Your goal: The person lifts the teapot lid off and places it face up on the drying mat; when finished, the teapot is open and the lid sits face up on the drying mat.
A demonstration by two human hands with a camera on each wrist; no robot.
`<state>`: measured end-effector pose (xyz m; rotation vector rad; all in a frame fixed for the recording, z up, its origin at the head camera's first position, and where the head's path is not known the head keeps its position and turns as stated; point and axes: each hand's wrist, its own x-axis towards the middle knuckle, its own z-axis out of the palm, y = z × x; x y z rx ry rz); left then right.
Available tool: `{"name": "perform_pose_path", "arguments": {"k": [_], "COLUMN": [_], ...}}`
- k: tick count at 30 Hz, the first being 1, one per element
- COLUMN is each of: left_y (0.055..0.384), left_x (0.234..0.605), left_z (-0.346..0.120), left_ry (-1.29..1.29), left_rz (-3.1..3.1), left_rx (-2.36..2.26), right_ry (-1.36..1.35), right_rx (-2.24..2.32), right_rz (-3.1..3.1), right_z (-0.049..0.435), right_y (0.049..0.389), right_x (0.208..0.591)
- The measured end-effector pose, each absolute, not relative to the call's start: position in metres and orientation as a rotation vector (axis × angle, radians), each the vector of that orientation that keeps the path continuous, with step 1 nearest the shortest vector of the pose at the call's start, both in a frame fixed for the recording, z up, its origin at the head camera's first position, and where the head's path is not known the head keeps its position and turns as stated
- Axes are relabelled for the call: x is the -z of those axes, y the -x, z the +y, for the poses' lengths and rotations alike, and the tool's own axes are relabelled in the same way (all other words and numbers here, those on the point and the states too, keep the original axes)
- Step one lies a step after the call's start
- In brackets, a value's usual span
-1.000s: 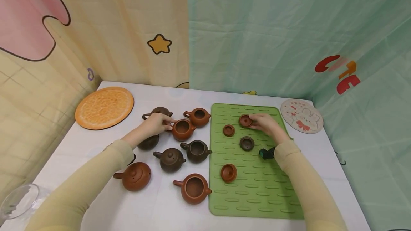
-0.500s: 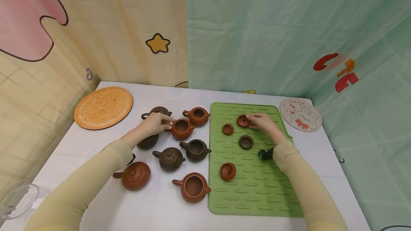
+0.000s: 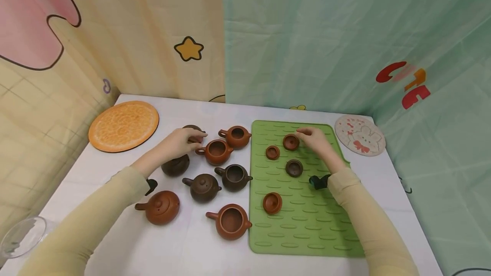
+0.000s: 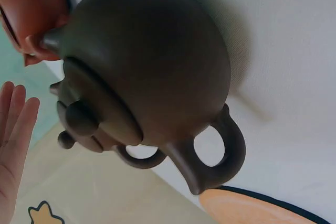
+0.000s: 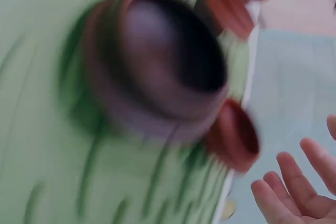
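Observation:
My left hand (image 3: 178, 143) hovers just left of the handle of an open red-brown teapot (image 3: 217, 151), holding nothing. In the left wrist view its straight fingers (image 4: 21, 129) are apart from a lidded dark teapot (image 4: 157, 61). My right hand (image 3: 315, 142) is beside an upturned red-brown lid (image 3: 291, 142) on the green mat (image 3: 307, 225). In the right wrist view its loose fingers (image 5: 294, 182) hold nothing, near a red-brown lid (image 5: 223, 140). A dark lid (image 3: 294, 168), blurred in that view, lies upturned closer to me, with a small red-brown lid (image 3: 272, 153) to the left.
More teapots stand left of the mat: a lidless dark one (image 3: 235, 177), a lidded dark one (image 3: 203, 188), a lidded red-brown one (image 3: 159, 208) and a lidless one (image 3: 231, 221). An orange round mat (image 3: 124, 126) and rabbit coaster (image 3: 360, 134) lie at the back corners.
My left hand has let go of the red-brown teapot's handle and moved slightly left. The right hand has set the lid down, shifted slightly left, and released it.

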<state>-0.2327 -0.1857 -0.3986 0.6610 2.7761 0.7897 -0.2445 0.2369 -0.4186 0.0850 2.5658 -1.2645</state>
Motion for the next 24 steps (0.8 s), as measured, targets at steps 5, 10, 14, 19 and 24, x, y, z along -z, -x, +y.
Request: {"name": "perform_pose_path", "arguments": {"k": [5,10,14,19,24], "left_y": [0.213,0.185,0.169,0.158,0.155], "left_x": [0.388,0.392,0.397,0.402,0.406], "left_z": [-0.193,-0.204,-0.213,-0.215,-0.212], "left_ry": [-0.730,-0.776,-0.765,-0.799,-0.821], "left_rz": [2.768,2.698,2.663,2.618,2.625], "left_rx": [-0.849,-0.837,-0.821,-0.810,-0.795], "right_ry": [0.067,0.332,0.570,0.870,1.059], "right_rx": [1.228,1.276,1.249,1.104,0.926], "right_rz": [2.682,2.674,2.603,2.514,2.452], "right_z": [0.208,0.155,0.110,0.062,0.030], "right_y": [0.233,0.217,0.201,0.186,0.177], "right_x": [0.400,0.397,0.398,0.400,0.401]}}
